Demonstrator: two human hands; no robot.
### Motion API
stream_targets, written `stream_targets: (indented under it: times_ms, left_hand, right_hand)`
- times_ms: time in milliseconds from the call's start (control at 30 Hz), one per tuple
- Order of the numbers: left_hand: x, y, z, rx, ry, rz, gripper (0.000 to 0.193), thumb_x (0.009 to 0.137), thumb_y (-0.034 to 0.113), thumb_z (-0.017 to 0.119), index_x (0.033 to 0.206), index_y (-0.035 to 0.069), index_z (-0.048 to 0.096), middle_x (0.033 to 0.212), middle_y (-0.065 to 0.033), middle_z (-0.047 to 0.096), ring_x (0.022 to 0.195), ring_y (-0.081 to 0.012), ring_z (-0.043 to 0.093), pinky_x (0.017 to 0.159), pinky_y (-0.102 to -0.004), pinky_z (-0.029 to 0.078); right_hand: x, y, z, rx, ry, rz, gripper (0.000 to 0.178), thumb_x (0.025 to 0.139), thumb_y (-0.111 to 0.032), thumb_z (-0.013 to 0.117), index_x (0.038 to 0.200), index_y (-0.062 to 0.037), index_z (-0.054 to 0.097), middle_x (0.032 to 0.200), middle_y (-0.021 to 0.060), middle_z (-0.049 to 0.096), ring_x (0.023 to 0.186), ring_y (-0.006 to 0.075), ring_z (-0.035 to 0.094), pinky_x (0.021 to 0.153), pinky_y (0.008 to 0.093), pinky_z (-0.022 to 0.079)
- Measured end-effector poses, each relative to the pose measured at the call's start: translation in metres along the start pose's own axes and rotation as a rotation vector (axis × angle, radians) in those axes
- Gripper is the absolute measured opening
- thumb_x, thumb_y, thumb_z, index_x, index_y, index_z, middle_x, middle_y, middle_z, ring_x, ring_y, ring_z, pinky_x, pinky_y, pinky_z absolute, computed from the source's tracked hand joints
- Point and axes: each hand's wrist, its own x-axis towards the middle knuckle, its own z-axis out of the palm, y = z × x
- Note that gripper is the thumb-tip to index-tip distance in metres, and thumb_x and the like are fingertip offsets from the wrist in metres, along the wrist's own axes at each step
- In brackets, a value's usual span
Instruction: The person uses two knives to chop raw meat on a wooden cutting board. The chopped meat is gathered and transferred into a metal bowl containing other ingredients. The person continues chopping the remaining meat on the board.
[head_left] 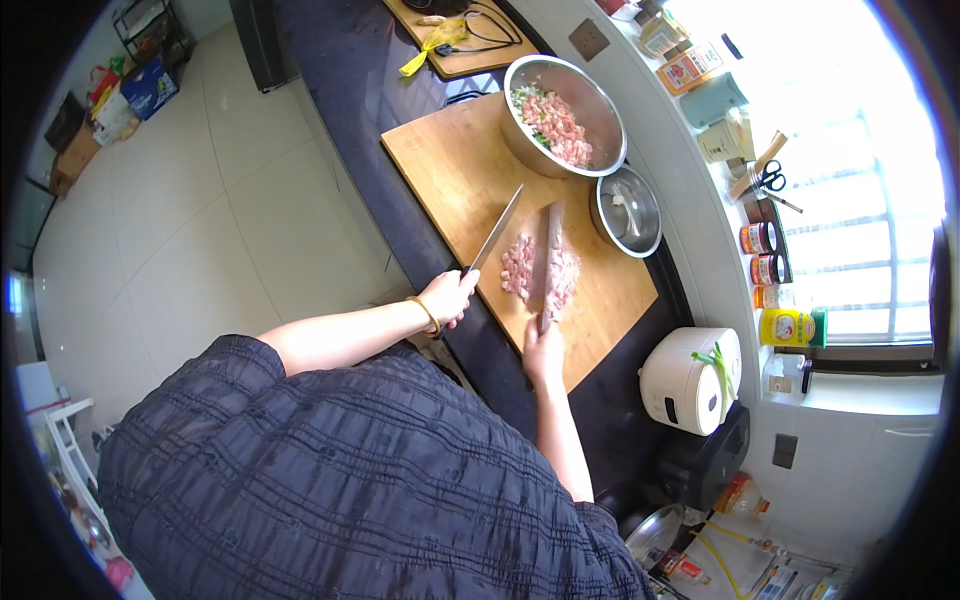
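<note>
My left hand (447,297), with a yellow bangle at its wrist, is closed round the handle of a knife (496,232). That blade points up and away over the near left part of a wooden cutting board (440,160). In my right hand (543,352) is a second knife (547,262), gripped by its handle. Its broad blade lies over a heap of chopped pink meat (517,268), with pieces on both sides of it. A large steel bowl (515,75) at the board's far end holds more chopped meat (556,124) with green and white bits.
A smaller steel bowl (652,222) stands at the board's right edge. Nearer me on the right is a white rice cooker (665,372) with green onion (718,370) on its lid. Jars (758,238) and scissors (772,175) line the windowsill. Another board (475,62) lies farther along the dark counter.
</note>
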Motion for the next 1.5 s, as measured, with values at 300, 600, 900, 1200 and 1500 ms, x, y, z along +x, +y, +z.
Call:
stream_targets:
  times_ms: [300, 600, 900, 1200, 1500]
  left_hand:
    - [-0.001, 0.003, 0.002, 0.003, 0.001, -0.010, 0.037, 0.089, 0.042, 0.037, 0.081, 0.006, 0.042, 0.059, 0.0000, 0.043, 0.043, -0.0085, 0.041, 0.037, -0.0233, 0.038]
    - [-0.003, 0.003, 0.004, -0.006, -0.003, -0.027, 0.036, 0.089, 0.042, 0.038, 0.082, 0.006, 0.042, 0.059, 0.0001, 0.043, 0.043, -0.0084, 0.041, 0.037, -0.0232, 0.038]
    - [0.003, 0.000, 0.002, -0.025, 0.015, -0.007, 0.036, 0.089, 0.040, 0.037, 0.081, 0.006, 0.042, 0.059, -0.0003, 0.042, 0.042, -0.0083, 0.040, 0.035, -0.0229, 0.037]
    - [0.003, -0.003, -0.004, -0.058, 0.028, -0.002, 0.036, 0.089, 0.040, 0.037, 0.082, 0.006, 0.042, 0.059, 0.0000, 0.042, 0.042, -0.0079, 0.040, 0.035, -0.0228, 0.037]
    - [-0.001, -0.004, -0.007, -0.058, 0.020, -0.011, 0.036, 0.090, 0.040, 0.036, 0.081, 0.006, 0.042, 0.058, 0.0004, 0.042, 0.042, -0.0079, 0.040, 0.035, -0.0227, 0.037]
  right_hand:
    - [-0.001, 0.008, -0.005, 0.000, -0.236, 0.195, 0.029, 0.084, -0.024, 0.050, 0.094, 0.0032, 0.053, 0.075, 0.0252, 0.057, 0.073, 0.0391, 0.057, 0.065, 0.0420, 0.046]
    - [-0.003, 0.038, 0.013, 0.081, -0.189, 0.106, 0.030, 0.086, -0.026, 0.049, 0.071, 0.0001, 0.048, 0.049, 0.0052, 0.046, 0.034, 0.0148, 0.043, 0.037, 0.0326, 0.040]
    - [0.010, -0.024, -0.021, 0.174, -0.348, 0.410, 0.029, 0.086, -0.025, 0.048, 0.097, 0.0024, 0.050, 0.079, 0.0238, 0.058, 0.077, 0.0383, 0.057, 0.069, 0.0413, 0.045]
    - [-0.001, -0.018, 0.017, 0.209, -0.349, 0.357, 0.033, 0.084, -0.029, 0.049, 0.091, 0.0029, 0.052, 0.076, 0.0260, 0.058, 0.072, 0.0384, 0.059, 0.065, 0.0422, 0.046]
    - [-0.005, -0.038, 0.003, 0.031, -0.173, 0.139, 0.034, 0.084, -0.028, 0.051, 0.096, 0.0038, 0.050, 0.082, 0.0286, 0.056, 0.082, 0.0407, 0.056, 0.070, 0.0435, 0.044]
